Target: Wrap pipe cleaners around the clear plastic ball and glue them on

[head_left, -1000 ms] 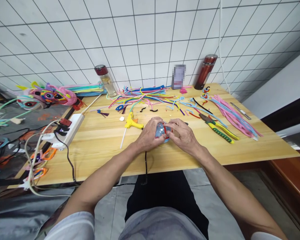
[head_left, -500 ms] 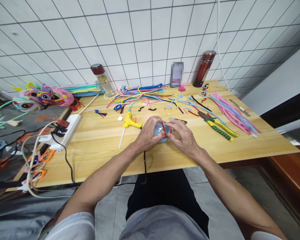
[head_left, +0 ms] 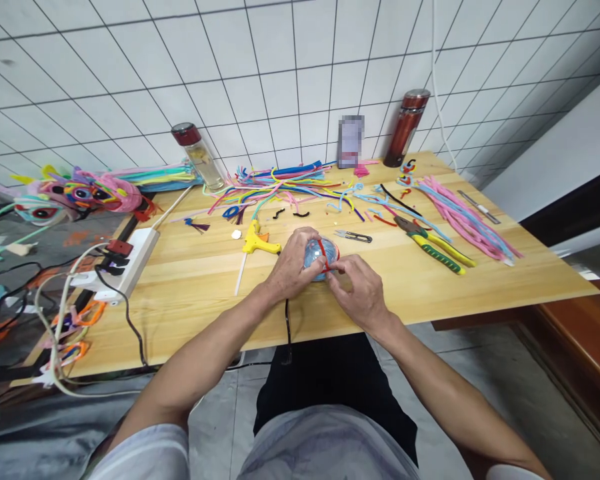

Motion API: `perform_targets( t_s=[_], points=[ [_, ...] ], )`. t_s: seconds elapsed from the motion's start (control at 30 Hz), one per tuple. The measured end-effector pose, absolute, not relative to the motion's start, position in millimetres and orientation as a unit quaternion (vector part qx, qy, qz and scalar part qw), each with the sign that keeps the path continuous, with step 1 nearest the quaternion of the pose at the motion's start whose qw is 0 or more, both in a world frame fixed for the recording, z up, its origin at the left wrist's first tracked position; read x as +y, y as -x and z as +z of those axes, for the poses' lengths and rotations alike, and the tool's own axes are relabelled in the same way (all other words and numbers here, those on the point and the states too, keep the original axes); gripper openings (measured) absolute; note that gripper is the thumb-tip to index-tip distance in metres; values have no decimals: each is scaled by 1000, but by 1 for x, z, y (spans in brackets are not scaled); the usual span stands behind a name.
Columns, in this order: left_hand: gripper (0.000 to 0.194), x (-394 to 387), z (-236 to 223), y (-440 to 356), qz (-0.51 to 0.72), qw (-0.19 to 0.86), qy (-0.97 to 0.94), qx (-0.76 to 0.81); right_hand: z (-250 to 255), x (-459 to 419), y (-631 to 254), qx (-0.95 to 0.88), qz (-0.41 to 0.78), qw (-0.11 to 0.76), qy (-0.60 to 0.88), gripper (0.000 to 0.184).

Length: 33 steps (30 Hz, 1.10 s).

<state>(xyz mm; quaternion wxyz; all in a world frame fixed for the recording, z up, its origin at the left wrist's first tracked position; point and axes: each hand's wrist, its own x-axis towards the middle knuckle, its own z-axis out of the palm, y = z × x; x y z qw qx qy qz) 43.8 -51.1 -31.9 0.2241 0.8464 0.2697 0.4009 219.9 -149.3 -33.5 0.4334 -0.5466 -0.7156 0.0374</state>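
My left hand point(head_left: 291, 268) is wrapped around a small clear bluish ball point(head_left: 316, 256) that rests on the wooden table point(head_left: 200, 293). A red pipe cleaner point(head_left: 325, 255) runs over the ball. My right hand point(head_left: 356, 292) pinches the end of that red pipe cleaner at the ball's near right side. Both hands are closed. A yellow glue gun point(head_left: 258, 243) lies just left of my left hand, and small snips point(head_left: 354, 235) lie just beyond my right hand.
Loose coloured pipe cleaners point(head_left: 290, 183) spread across the back of the table, with a pink bunch point(head_left: 467, 217) at right. Yellow-handled pliers point(head_left: 437, 248), two bottles point(head_left: 196, 153) point(head_left: 403, 128), a white power strip point(head_left: 130, 261) with cables and a pipe-cleaner figure point(head_left: 83, 193) at left.
My right hand slid back toward me, from covering the ball's right side to pinching the red pipe cleaner near it. More of the ball and the snips now show.
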Motion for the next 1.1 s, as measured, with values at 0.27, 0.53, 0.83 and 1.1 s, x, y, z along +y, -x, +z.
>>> perform_targets(
  t_s=[0.27,0.53,0.83,1.1],
  points=[
    [34,-53,-30,-45,402,213,-846,278,-39,-149,-215,-728,-100,452,505,8],
    [34,-52,-30,-44,397,217,-848,274,-43,-142,-226,-744,-58,459,482,33],
    [35,-52,-27,-37,377,200,-863,270,-46,-128,-236,-770,-11,419,480,50],
    [51,-48,-23,-30,364,175,-886,227,-44,-126,-236,-769,-17,418,483,49]
  ],
)
